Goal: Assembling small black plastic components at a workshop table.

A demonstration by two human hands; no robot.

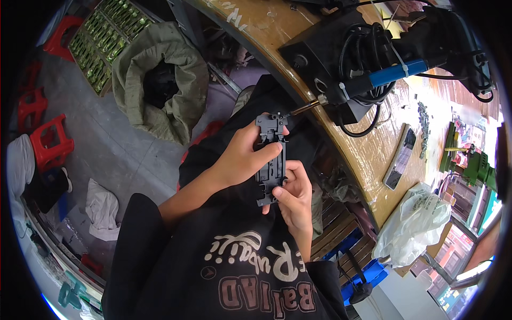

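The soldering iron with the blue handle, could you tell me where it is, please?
The soldering iron lies upper right on the wooden bench, tip beside the black plastic part.

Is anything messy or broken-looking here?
Nothing looks broken. The black plastic part sits straight between the left hand and right hand. On the floor, a white rag lies crumpled and an open green sack slumps.
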